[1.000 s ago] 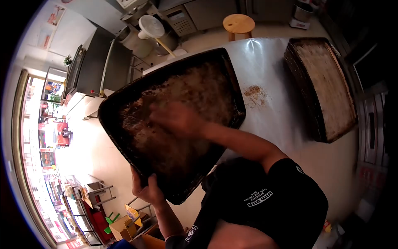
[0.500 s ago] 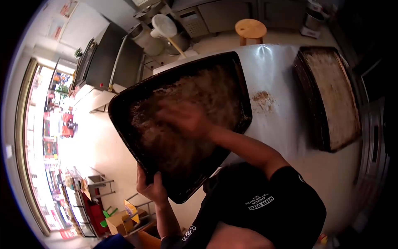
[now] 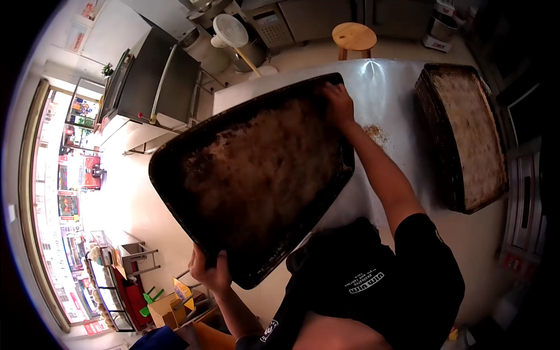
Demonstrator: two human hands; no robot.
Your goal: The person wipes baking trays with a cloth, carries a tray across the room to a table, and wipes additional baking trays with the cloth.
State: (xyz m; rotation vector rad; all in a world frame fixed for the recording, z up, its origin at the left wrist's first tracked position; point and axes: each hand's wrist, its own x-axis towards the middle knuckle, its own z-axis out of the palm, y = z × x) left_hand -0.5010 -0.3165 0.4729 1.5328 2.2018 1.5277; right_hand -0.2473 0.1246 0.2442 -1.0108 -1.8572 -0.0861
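Note:
A large dark baking tray (image 3: 256, 169) with a brown, blotchy inner surface is held tilted above the floor and beside the metal table. My left hand (image 3: 211, 271) grips its lower left edge, thumb on the near side and fingers behind it. At the upper right corner, my right hand (image 3: 337, 105) has its fingers curled over the rim. Brown crumbs (image 3: 376, 135) lie on the shiny metal table (image 3: 396, 81), partly behind my right forearm. To the right rests a stack of similar dark trays (image 3: 466, 134), its top one showing a pale brown surface.
A round wooden stool (image 3: 354, 37) stands beyond the table. Steel equipment (image 3: 146, 87) and a pale fan-like round object (image 3: 230, 31) are at the upper left. Lower left are a cardboard box (image 3: 166, 310) and a rack (image 3: 114, 286) by the bright shopfront.
My right hand has moved from the middle of the tray's inner surface up and right to its corner rim. My left hand keeps its hold on the lower left edge.

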